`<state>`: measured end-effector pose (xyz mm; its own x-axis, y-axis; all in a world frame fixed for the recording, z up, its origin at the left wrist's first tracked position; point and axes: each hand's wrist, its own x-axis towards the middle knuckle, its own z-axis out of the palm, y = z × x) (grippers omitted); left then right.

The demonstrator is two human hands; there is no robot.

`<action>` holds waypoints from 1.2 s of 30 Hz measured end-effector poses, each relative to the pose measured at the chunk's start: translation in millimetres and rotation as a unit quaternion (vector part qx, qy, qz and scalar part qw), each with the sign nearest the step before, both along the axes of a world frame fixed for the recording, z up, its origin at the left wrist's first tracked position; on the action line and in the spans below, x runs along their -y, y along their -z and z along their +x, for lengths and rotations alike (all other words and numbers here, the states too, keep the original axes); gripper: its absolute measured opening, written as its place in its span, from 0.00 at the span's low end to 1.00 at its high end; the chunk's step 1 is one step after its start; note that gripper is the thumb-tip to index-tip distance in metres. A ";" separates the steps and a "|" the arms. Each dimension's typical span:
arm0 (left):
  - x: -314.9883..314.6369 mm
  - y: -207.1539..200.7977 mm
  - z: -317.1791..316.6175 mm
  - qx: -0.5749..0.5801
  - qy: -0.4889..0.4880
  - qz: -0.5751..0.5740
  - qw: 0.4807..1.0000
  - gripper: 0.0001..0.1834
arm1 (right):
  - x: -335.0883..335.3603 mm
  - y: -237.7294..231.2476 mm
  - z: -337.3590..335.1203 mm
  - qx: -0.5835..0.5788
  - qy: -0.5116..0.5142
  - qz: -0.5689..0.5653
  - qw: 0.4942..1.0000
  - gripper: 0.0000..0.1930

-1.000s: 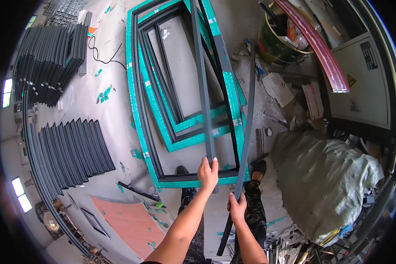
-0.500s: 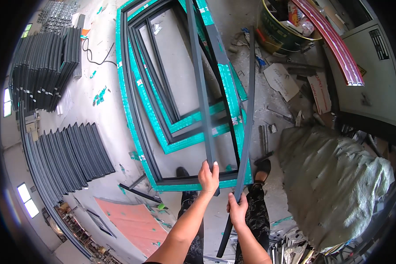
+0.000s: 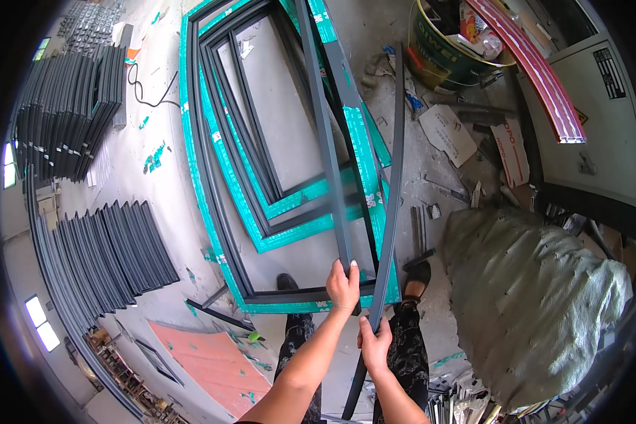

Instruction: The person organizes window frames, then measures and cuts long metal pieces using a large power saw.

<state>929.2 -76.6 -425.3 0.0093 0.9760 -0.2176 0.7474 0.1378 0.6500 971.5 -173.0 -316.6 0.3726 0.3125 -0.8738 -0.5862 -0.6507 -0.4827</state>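
At far left, an upper stack of dark frame profiles (image 3: 67,109) stands above a lower row of dark grey profiles (image 3: 120,251). A black cable (image 3: 143,95) curls on the floor to their right, with teal film scraps (image 3: 155,158) below it and a salmon-coloured sheet (image 3: 208,360) nearer the lower edge. At centre, a large rectangular frame (image 3: 275,308), faced with teal film bearing small printed patches, surrounds a smaller teal-faced frame (image 3: 283,239) lying askew within its outline. The left hand (image 3: 343,286) has its fingers wrapped round the lower end of a long grey bar (image 3: 326,134), thumb along the bar; the bar crosses in front of both frames and partly hides them. Just to the right, the right hand (image 3: 376,343) has its fingers curled round a second bar (image 3: 391,205), which overlaps the large frame's lower right corner and continues below the grip. Farther right are a dark green bucket (image 3: 438,60) with pale lettering, cardboard pieces (image 3: 448,134), one with red print, and a silver-grey cover (image 3: 537,297) draped over a heap. A red profile (image 3: 537,67) overhangs a grey cabinet (image 3: 611,141) bearing a dark printed plate (image 3: 608,73) and a yellow label (image 3: 581,116).
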 end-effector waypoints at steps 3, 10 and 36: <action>-12.3 2.6 7.1 -0.001 0.006 0.026 1.000 0.14 | -0.4 -0.5 2.4 0.002 0.006 0.001 1.000 0.08; -2.5 23.9 16.5 -0.027 0.014 -0.030 0.999 0.18 | 3.3 2.4 11.6 -0.002 0.015 -0.024 1.000 0.08; -13.9 92.1 36.6 0.059 0.070 -0.119 0.989 0.24 | 15.2 11.8 53.4 0.043 -0.002 -0.062 0.997 0.08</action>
<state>965.8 -62.8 -517.3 0.1799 0.8842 -0.4310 0.6904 0.1986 0.6956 1025.0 -188.2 -328.5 0.4464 0.2061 -0.8708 -0.5434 -0.7107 -0.4468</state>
